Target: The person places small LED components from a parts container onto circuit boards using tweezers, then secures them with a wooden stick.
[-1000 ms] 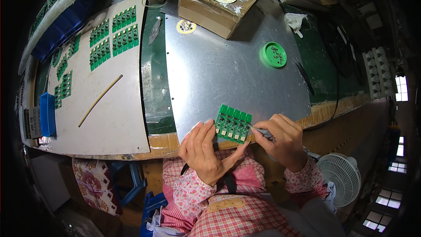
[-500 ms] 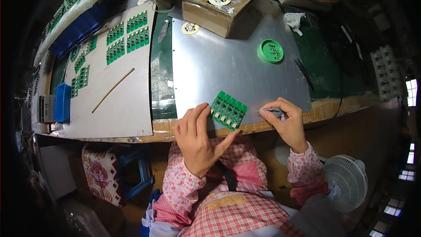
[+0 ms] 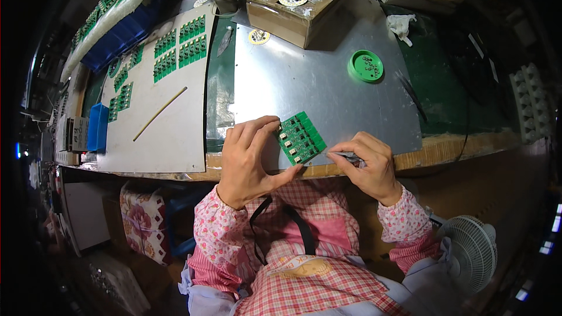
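My left hand grips a green circuit board panel by its edges, between the thumb and the fingers. The board is held tilted over the near edge of the metal sheet, with a row of pale connectors along its left side and small black parts across it. Pinched in my right hand is a slim grey tool, seemingly tweezers, mostly covered by the fingers. Its tip lies close beside the board's lower right corner; whether they touch I cannot tell. Further off, a round green dish contains several tiny parts.
Several green board panels lie on a pale sheet at left, near a thin stick and a blue bin. A cardboard box stands at the back. Dark tweezers rest at right; a fan stands below.
The board has turned clockwise in my left hand, its connectors moving from the lower edge to the left side. My right hand has come left, bringing the tool tip near the board.
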`<state>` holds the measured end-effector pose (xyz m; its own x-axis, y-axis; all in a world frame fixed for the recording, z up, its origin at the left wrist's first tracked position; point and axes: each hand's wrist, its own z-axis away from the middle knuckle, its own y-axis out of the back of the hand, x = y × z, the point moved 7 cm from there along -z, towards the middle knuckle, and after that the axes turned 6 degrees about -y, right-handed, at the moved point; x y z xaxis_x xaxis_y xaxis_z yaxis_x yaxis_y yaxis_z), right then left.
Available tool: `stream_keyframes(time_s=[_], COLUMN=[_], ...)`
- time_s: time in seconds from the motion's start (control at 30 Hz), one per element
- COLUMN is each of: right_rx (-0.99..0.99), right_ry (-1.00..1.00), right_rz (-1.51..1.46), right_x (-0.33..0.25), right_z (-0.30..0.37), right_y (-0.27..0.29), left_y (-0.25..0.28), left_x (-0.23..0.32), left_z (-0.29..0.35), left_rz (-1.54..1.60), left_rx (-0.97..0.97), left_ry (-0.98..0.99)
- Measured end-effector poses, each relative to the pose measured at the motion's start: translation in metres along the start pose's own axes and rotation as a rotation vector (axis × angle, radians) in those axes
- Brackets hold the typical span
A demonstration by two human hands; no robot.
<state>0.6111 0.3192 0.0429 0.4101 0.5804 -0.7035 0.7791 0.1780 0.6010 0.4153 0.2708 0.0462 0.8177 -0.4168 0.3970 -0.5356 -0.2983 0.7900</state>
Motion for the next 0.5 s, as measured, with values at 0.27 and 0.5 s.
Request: stream_keyframes(time_s=[0.27,0.5], right_rx=[-0.018,-0.02], right_ry=[0.041,0.064], right_rz=[0.064,0.083], right_x=[0.0,0.0008], right_z=[0.0005,0.001], right_y=[-0.0076,-0.0099], left_y=[-0.0019,-0.0022], left_x=[-0.001,-0.0001], left_z=[0.0015,0.0013], left_rz=[-0.003,-0.01], left_rx=[0.001,-0.01], left_ry=[0.021,0.035])
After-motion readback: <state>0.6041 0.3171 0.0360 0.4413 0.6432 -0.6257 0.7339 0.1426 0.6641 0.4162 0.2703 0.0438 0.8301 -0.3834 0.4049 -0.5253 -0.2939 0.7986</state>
